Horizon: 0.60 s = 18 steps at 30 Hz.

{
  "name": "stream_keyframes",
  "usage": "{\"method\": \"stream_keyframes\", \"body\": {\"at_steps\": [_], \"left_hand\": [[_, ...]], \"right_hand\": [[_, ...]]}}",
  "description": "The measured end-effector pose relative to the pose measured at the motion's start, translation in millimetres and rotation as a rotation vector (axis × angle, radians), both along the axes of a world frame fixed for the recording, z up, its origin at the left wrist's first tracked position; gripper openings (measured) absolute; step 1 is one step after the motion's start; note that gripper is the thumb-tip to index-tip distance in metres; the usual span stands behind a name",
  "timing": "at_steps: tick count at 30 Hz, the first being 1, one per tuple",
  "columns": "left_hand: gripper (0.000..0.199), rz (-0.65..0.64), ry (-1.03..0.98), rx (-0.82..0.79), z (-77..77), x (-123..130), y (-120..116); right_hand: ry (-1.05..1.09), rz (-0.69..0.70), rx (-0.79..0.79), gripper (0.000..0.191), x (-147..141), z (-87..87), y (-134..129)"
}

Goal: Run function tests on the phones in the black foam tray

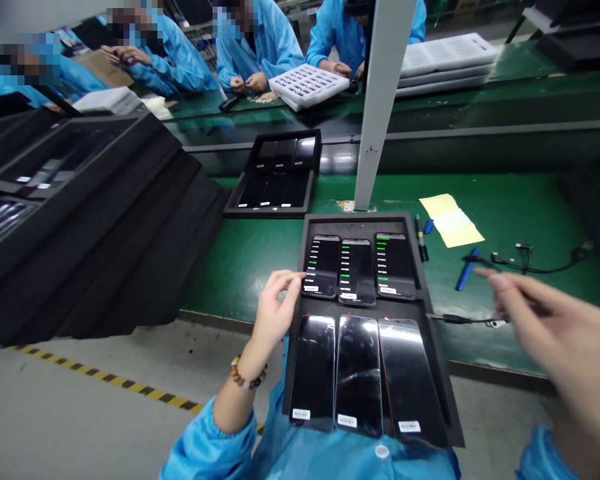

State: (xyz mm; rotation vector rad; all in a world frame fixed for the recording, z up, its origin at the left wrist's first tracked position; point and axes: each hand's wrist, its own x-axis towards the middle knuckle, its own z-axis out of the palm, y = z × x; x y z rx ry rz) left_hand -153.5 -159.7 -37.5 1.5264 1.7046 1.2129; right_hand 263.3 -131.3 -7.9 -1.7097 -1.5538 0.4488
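My left hand (pixel 276 308) is open, index finger stretched to the left edge of a smartphone (pixel 322 267) at the upper left of a black foam tray (pixel 355 220). Two more phones, a middle one (pixel 357 270) and a right one (pixel 395 265), show lists of white and green text. Below them lie three phones with dark screens (pixel 360 373), each with a white label. To the right of the tray, my right hand (pixel 545 320) is raised with curled fingers. Something thin and black shows at its fingertips, partly hidden. A black cable plug (pixel 453 319) lies between that hand and the tray.
Blue pens (pixel 465 269), a black marker (pixel 421 239), yellow paper (pixel 453 220) and cables (pixel 530 263) lie on the green bench. Another tray of phones (pixel 273 190) is behind; stacked black trays (pixel 105 227) stand left. A grey post (pixel 380 100) rises mid-bench. Co-workers in blue sit opposite.
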Motion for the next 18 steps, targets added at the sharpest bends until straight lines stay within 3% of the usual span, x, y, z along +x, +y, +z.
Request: {"method": "stream_keyframes", "body": {"at_steps": [2,4,8,11,15,18], "left_hand": [[0.037,-0.005,0.063,0.012,-12.4,-15,18],[0.038,-0.022,0.083,0.015,-22.9,-21,33],[0.038,-0.045,0.106,0.035,-35.2,-21,52],[0.039,-0.05,0.138,0.047,-40.5,-21,60],[0.04,-0.053,0.157,0.092,-46.1,-20,63],[0.04,-0.062,0.157,0.122,-48.7,-19,63]], "right_hand": [[-0.017,-0.137,-0.081,0.038,33,-6.1,29],[-0.055,-0.148,-0.11,0.043,53,-15.9,59],[-0.207,-0.118,0.013,0.048,48,-35.2,89],[-0.241,0.02,0.103,0.042,10,-46.9,69],[-0.236,0.396,0.083,0.034,-45,-59.4,26],[-0.279,0.482,0.094,0.041,-69,-59.1,13]]}}
